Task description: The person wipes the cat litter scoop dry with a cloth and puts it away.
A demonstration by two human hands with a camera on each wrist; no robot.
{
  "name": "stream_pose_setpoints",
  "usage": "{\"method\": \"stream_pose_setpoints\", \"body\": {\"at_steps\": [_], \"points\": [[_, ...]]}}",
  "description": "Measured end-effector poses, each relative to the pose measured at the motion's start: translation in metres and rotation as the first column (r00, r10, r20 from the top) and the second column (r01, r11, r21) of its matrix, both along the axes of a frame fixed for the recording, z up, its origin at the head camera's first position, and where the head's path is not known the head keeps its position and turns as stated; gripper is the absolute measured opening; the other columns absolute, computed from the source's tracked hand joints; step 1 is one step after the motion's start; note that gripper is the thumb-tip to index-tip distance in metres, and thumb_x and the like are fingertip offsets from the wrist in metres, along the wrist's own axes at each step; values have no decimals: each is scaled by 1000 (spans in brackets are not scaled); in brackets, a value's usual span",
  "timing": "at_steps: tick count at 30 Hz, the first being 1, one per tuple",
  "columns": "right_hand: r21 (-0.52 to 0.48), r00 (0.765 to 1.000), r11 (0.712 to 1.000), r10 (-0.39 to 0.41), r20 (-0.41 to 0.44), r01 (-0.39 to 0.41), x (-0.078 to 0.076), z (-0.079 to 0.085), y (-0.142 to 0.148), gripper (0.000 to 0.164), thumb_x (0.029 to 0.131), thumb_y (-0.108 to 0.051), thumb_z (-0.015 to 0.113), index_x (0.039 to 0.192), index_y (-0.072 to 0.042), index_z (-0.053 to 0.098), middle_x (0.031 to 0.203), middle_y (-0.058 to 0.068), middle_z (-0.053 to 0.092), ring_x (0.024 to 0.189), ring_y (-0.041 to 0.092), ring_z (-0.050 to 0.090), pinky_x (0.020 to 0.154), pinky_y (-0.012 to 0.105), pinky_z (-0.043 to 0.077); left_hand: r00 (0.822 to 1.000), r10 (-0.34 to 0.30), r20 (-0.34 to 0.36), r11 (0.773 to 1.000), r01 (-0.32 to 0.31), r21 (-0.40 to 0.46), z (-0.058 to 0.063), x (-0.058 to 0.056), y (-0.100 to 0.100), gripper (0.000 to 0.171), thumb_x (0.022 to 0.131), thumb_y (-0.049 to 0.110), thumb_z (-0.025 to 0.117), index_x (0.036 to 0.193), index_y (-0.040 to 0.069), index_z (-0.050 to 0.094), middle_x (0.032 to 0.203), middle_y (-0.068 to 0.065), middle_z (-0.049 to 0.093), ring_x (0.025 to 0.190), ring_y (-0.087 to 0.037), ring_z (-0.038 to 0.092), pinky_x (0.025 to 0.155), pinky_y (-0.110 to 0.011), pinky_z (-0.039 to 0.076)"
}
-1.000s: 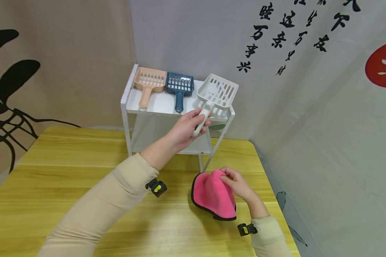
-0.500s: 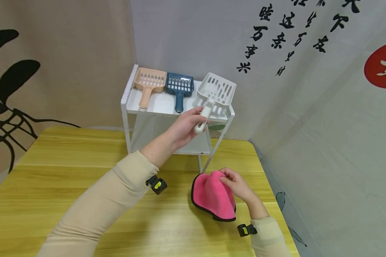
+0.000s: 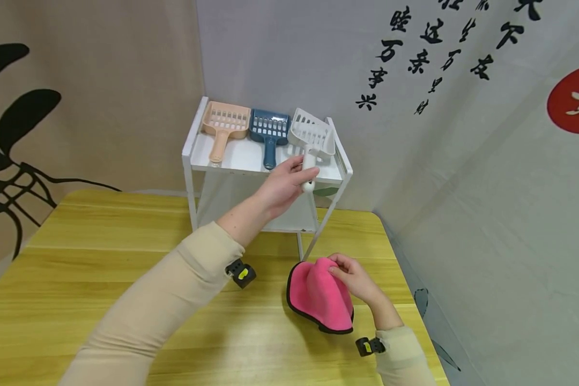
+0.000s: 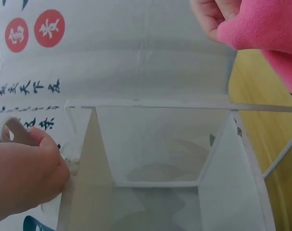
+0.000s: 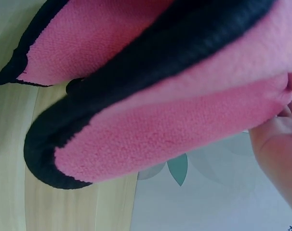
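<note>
My left hand grips the handle of a white slotted litter scoop at the right end of the shelf top. The scoop's head lies over the shelf, beside a blue litter scoop. In the left wrist view the handle's holed end pokes out above the left hand. Lower right, my right hand pinches the top of a pink cloth with black edging, which hangs in folds over the table. Close up in the right wrist view, the cloth hides part of the right fingers.
A peach litter scoop lies left of the blue one. The white two-tier shelf stands at the far side of the wooden table. Behind it hangs a curtain with black characters.
My left hand has lowered the white scoop, its head moving left and down toward the blue scoop. The right hand and pink cloth have stayed almost still.
</note>
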State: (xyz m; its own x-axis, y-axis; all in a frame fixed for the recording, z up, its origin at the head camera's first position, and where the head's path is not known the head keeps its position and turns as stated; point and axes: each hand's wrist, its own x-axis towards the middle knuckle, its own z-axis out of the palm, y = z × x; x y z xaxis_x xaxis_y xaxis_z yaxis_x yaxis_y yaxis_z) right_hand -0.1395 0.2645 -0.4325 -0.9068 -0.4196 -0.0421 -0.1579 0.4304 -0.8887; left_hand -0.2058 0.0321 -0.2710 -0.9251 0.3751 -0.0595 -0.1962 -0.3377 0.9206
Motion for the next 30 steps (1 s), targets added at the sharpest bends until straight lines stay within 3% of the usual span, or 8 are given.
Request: {"method": "stream_pose_setpoints", "body": {"at_steps": [8,14,18,23,30], "points": [[7,1000,1000,-2,-13,2,0,-1,0,22,97,-8,48,109,9,55,100,19,58,80,4,54,72,20,47,997,-69,-18,998,69,2,4,0,3,70,90,-6,53,149,4,16,153,-11,25,137,-23,34,112,-33,30],[12,999,1000,4,-40,-3,1,-2,1,20,97,-7,48,108,8,55,98,15,58,79,3,54,72,20,47,996,-27,-85,987,13,-159,4,-1,9,73,88,-3,57,149,5,18,153,-10,26,137,-22,34,111,-32,32],[10,999,1000,0,-40,0,1,-3,2,21,97,-7,48,108,8,55,98,15,58,80,3,54,72,20,47,993,25,-116,966,-54,-253,2,0,11,69,91,6,58,149,6,20,150,-11,34,129,-24,45,107,-32,38],[15,1000,1000,-12,-19,12,1,-4,4,22,97,-7,48,110,8,55,102,20,59,81,3,54,74,20,47,992,35,-124,950,-71,-305,-2,3,11,72,89,7,61,149,8,20,144,-14,41,110,-30,60,97,-33,47],[19,1000,1000,-18,-20,19,1,-6,3,22,97,-9,49,111,7,56,104,20,59,83,3,55,75,20,48,986,76,-149,934,-123,-336,-2,6,16,68,90,9,60,148,10,25,136,-14,50,89,-21,64,92,-34,50]]}}
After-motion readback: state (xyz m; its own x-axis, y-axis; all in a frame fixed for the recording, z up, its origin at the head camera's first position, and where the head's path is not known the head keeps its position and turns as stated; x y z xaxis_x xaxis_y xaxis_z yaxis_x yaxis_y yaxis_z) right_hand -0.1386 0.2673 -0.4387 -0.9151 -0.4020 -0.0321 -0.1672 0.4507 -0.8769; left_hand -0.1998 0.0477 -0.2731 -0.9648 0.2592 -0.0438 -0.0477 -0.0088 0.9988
